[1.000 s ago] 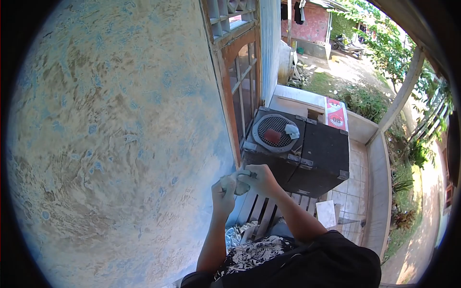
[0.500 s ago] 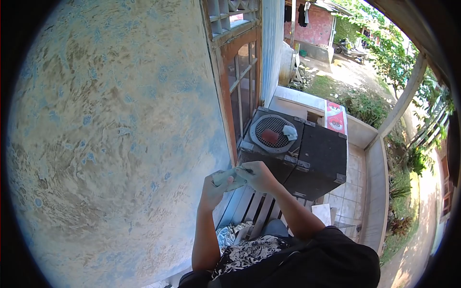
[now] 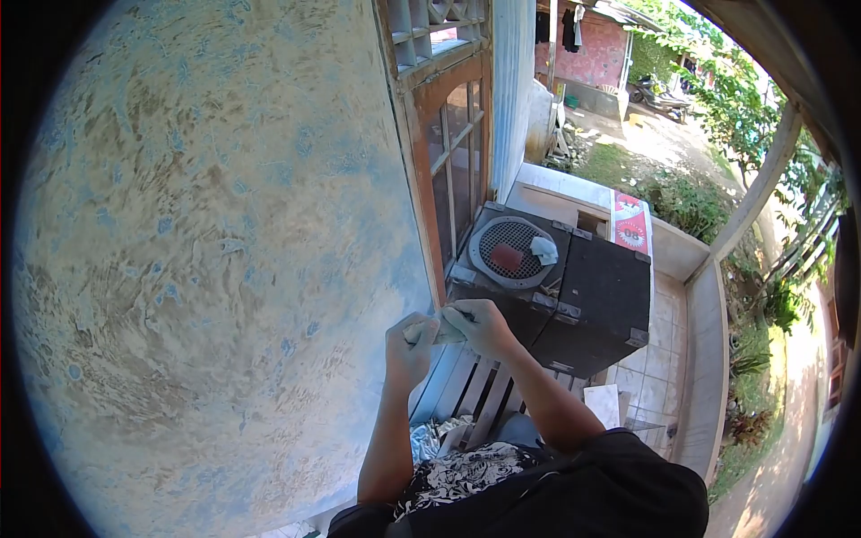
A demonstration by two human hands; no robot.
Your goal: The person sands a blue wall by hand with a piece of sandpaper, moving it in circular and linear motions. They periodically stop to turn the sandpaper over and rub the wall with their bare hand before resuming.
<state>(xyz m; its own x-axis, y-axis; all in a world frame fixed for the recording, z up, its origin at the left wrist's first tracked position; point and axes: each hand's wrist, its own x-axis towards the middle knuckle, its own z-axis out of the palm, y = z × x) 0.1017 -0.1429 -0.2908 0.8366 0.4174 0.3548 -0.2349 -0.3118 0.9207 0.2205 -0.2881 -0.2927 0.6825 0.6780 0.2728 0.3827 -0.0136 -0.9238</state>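
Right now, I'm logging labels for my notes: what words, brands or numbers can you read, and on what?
None can be read.
Red and white panel: print too blurred to read.
Black speaker box: no label.
Pale piece between left hand and right hand: no text visible.

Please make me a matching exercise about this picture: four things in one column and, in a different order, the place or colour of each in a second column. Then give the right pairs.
1. small pale sheet
2. red block
3. speaker box
4. window frame

A. black, with metal corners
B. lies on the round grille
C. brown wood, set in the wall
D. pinched between left hand and right hand

Pairs: 1-D, 2-B, 3-A, 4-C.
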